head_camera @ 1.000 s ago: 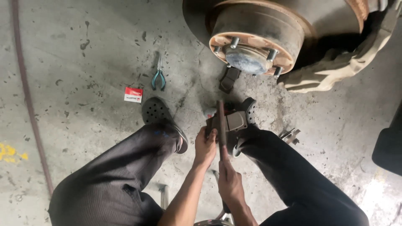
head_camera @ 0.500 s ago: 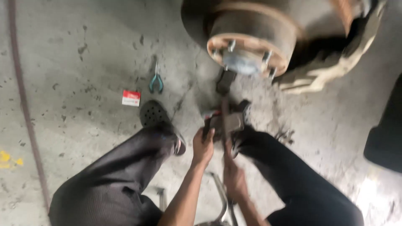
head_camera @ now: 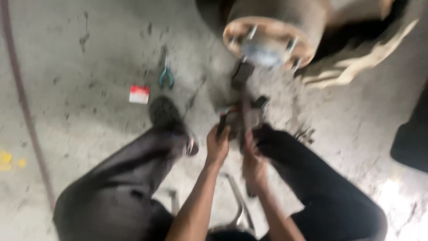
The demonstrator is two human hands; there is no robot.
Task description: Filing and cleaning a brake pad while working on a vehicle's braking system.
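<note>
Blurry view, looking down at a grey concrete floor with dark spots.

Up top, a big round rusty metal wheel hub with short bolts sticking out. Landmark for everything else.

Just below the hub, a dark flat brake pad lying on the floor.

Further below the hub, a small grey and dark metal brake part held down low between two black shoes. Left hand curled onto the left side of that part, fingers closed on it. Right hand just to the right, wrapped around a long thin dark bar standing up against the part. Too blurry to see each finger of the right hand, but closed around the bar.

Down and left of the hub, a black rubber shoe on the floor, with a leg in dark trousers behind it. Other dark leg below the hub, to the right.

Left of the hub, small pliers with blue-green handles on the floor. Further left and a bit lower, a little red and white box.

Far left of the hub, a long thin dark reddish hose running down the floor.

Far below the hub, between the arms, shiny metal stool legs.
</note>
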